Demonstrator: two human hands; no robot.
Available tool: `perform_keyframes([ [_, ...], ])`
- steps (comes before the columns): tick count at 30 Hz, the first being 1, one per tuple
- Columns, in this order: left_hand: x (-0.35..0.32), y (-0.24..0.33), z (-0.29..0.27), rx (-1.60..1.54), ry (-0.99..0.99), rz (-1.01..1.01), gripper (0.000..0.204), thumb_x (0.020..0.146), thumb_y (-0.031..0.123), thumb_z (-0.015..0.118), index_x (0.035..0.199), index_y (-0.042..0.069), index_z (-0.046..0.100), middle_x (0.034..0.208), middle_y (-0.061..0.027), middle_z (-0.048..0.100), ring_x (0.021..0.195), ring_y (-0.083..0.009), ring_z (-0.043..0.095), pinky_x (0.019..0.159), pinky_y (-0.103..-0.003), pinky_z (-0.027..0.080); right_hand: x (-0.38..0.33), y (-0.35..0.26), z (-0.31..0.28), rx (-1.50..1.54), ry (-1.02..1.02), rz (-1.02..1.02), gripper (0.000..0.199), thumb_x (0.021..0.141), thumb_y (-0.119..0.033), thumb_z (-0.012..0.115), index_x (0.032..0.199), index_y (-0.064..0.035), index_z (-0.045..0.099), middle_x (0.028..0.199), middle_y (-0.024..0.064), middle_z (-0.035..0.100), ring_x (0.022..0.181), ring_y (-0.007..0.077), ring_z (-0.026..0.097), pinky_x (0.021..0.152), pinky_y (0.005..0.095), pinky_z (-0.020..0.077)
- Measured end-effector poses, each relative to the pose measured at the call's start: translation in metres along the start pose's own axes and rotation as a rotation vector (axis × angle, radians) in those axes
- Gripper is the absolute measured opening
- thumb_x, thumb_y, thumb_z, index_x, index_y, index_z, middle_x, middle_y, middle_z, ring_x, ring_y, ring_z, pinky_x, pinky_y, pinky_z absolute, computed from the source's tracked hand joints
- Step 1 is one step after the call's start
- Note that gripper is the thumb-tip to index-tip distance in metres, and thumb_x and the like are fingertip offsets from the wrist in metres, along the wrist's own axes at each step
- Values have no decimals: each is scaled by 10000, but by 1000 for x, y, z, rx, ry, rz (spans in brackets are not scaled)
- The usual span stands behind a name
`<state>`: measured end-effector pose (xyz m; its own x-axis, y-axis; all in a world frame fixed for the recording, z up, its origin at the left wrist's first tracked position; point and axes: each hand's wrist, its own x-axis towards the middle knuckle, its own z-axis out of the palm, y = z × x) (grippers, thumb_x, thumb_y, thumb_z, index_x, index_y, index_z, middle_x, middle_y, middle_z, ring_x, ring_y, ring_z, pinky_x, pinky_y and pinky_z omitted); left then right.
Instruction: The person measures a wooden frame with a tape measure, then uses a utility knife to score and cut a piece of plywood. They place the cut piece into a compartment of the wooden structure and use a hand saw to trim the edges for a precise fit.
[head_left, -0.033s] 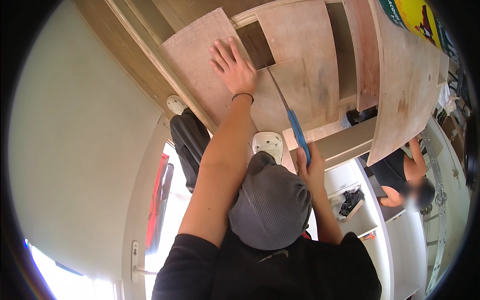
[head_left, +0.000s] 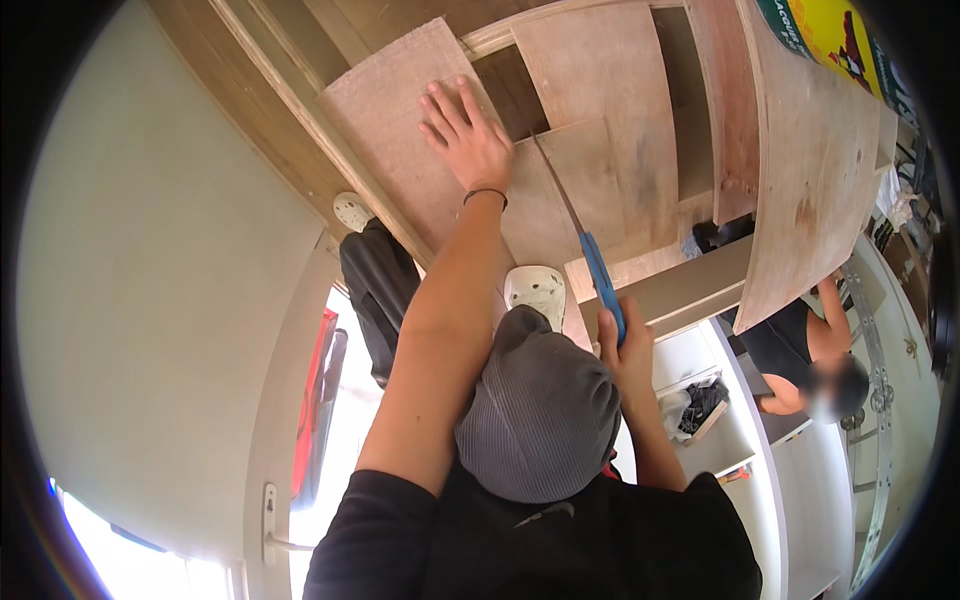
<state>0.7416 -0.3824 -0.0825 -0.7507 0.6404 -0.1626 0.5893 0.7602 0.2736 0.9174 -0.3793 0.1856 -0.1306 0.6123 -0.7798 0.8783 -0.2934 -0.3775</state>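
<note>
Plywood panels (head_left: 600,60) crowd the workspace

Left hand (head_left: 472,145) lies flat, spread wide on a board (head_left: 385,110); right hand (head_left: 632,350) grips a blue-handled saw (head_left: 603,280), its blade slanting beside the left hand. Rightward, a large sheet (head_left: 810,150) borders a co-worker (head_left: 775,345) and a ladder (head_left: 882,420).

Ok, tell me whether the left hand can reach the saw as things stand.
Probably yes: the left hand lies spread on the wooden board, and nothing visible stands between it and the saw.
</note>
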Motion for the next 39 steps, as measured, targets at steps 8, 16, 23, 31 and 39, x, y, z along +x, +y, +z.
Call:
perform_keyframes([
  [8,3,1,2,-34,28,17,732,874,149,501,1564,121,259,1627,-216,160,1506,-417,119,1179,-607,139,130,-26,56,-6,78,-211,446,986,-414,573,846,9,556,626,233,581,612,413,638,528,445,453],
  [16,7,2,2,-35,13,0,723,888,135,484,1571,124,245,1634,-214,134,1508,-420,103,1182,-608,128,3,33,13,-11,90,-191,342,985,-325,588,897,6,576,623,186,589,577,371,623,555,415,462],
  [23,6,2,4,-35,13,2,737,885,145,499,1574,126,239,1637,-216,113,1508,-422,98,1181,-605,127,72,-14,23,-59,-16,-28,411,983,-391,585,919,15,576,627,196,578,590,383,614,578,433,464],
  [31,6,3,2,-41,14,-1,732,887,129,501,1572,130,245,1634,-220,129,1510,-417,102,1183,-596,126,89,24,50,35,68,-193,407,997,-385,562,921,15,581,631,202,568,570,363,589,551,435,437],
  [39,6,2,4,-31,20,-6,732,884,123,493,1572,130,241,1637,-210,131,1514,-407,96,1188,-598,122,25,-2,4,-32,-14,-73,332,991,-320,573,934,7,577,602,177,552,554,384,605,554,445,455],
])
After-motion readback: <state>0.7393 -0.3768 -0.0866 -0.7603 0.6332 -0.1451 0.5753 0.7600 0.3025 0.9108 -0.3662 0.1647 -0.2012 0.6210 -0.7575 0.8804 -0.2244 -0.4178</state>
